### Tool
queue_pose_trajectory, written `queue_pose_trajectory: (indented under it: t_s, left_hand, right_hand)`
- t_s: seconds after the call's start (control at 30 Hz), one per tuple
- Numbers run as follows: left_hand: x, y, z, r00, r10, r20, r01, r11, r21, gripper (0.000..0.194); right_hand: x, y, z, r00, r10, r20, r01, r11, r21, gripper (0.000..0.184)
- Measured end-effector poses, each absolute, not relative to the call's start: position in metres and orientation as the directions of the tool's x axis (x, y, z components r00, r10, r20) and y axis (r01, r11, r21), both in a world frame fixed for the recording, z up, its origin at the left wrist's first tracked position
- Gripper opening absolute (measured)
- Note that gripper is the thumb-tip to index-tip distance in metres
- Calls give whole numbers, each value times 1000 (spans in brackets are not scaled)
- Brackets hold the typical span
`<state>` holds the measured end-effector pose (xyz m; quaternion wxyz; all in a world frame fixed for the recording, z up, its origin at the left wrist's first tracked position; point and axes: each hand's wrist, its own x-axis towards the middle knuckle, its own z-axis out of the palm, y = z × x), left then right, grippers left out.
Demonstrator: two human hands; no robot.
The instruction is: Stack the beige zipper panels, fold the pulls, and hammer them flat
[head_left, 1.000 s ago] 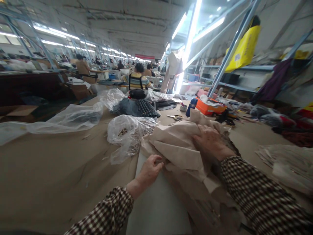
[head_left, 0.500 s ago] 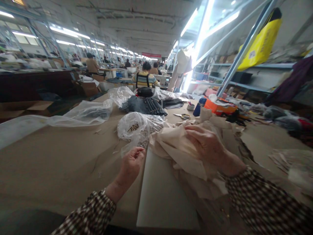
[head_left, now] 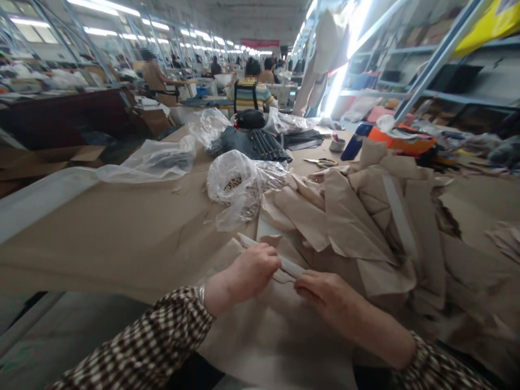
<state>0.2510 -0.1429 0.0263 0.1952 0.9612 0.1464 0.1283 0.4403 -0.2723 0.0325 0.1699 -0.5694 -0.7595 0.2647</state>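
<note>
A beige fabric piece (head_left: 280, 330) hangs over the near table edge, with a pale folded band along its top. My left hand (head_left: 249, 271) is closed on the band near its left end. Farther right, my right hand (head_left: 329, 295) pinches the same band, and a short stretch of it shows between the two hands. Beyond them, a heap of beige fabric pieces (head_left: 357, 216) lies crumpled on the right. A clear plastic bag (head_left: 233, 181) with small brownish items inside sits just past my left hand.
Scissors (head_left: 323, 162) lie behind the heap, near a small cup (head_left: 337, 143), a blue object (head_left: 356, 142) and an orange box (head_left: 400, 142). Dark folded garments (head_left: 255, 145) are farther back. Plastic sheeting (head_left: 154, 160) spreads left. A person (head_left: 252, 95) sits beyond the table.
My right hand has come from the heap toward me and my left hand. Both now grip one beige piece at the near edge. The view has tilted down.
</note>
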Motion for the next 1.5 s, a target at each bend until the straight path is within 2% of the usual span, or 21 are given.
queue_pose_trajectory:
  t_s: [0.07,0.13,0.3,0.4,0.5,0.63,0.8,0.93,1.03,1.17,1.33,1.5]
  left_hand:
    - [252,-143,17,947,305,100,256,-906,336,21]
    - [251,-142,12,945,320,72,284,-908,307,19]
    - [248,-139,10,904,420,78,398,-894,204,14]
    - [249,-140,8,885,461,67,449,-882,143,11]
    - [252,-141,5,852,520,59,507,-849,148,12]
    - [256,-140,2,802,594,61,585,-802,119,16]
    - [255,-149,-3,825,553,121,550,-833,56,23]
    - [256,-148,-11,837,533,125,530,-846,63,21]
    - [260,-137,-12,801,583,136,578,-812,76,21]
    - [261,-130,-5,762,624,174,625,-779,56,25]
    - [258,-142,0,840,526,135,527,-849,35,22]
    - [262,-134,-5,778,621,92,621,-783,28,22]
  right_hand:
    - [449,-274,15,-243,970,-18,815,194,-547,19]
    - [449,-277,5,-234,972,7,858,209,-470,20]
    - [440,-274,5,-124,991,44,985,128,-118,29]
    - [441,-268,7,-103,995,18,994,104,-34,38]
    - [445,-259,6,-68,998,2,997,68,30,44]
    - [450,-243,4,-8,1000,16,999,8,49,49]
    - [454,-232,-6,-72,982,174,994,56,93,54]
    - [459,-222,-12,-46,994,97,999,45,18,40]
    - [459,-212,-8,-34,995,90,999,32,26,31]
    - [451,-209,-4,-85,987,133,996,82,30,29]
    - [444,-212,-16,-188,966,176,981,194,-20,27]
    - [445,-205,-25,-80,984,159,995,88,-47,29]
